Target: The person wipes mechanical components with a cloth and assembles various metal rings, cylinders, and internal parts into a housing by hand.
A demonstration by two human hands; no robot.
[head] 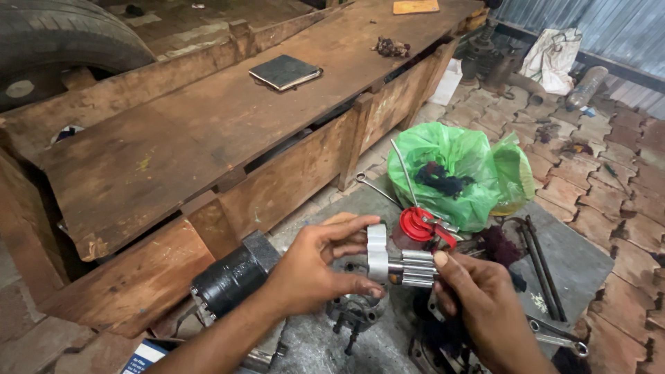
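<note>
so both hands are holding up a small metal gear assembly [400, 266] over a grey slab [582, 260] that's lying on the ground. the left hand [312, 266] is gripping the white toothed disc [376, 253] at one end, fingers wrapping over the top and thumb tucking under. the right hand [478, 301] is pinching the shiny ribbed pinion [418, 269] at the other end, thumb sitting on top of it. the part is hanging in the air, level, just in front of a red oil can [418, 227].

the floor here is looking like interlocking reddish paving bricks [609, 187], pretty grimy. the slab is carrying a lot of clutter: a black cylindrical motor body [232, 278] is lying just left of the left wrist, a couple of dark steel rods [537, 253] are lying off to the right, and a spanner [554, 336] is poking out near the right forearm. a green plastic bag [454, 170] is sitting right behind the oil can with some dark rags [443, 179] bundled in it.

running diagonally across the left side is a big rough wooden bench [208, 138], boards worn and stained. a black notebook [285, 71] is lying on top of it, with a small dark clump of scrap [392, 47] further along and an orange board [415, 6] at the far end. a tyre [62, 34] is showing in the top left corner behind the bench. far right there's corrugated metal wall [589, 21], a white sack [552, 59] slumping against it and a plastic bottle [586, 86] lying beside that.
</note>
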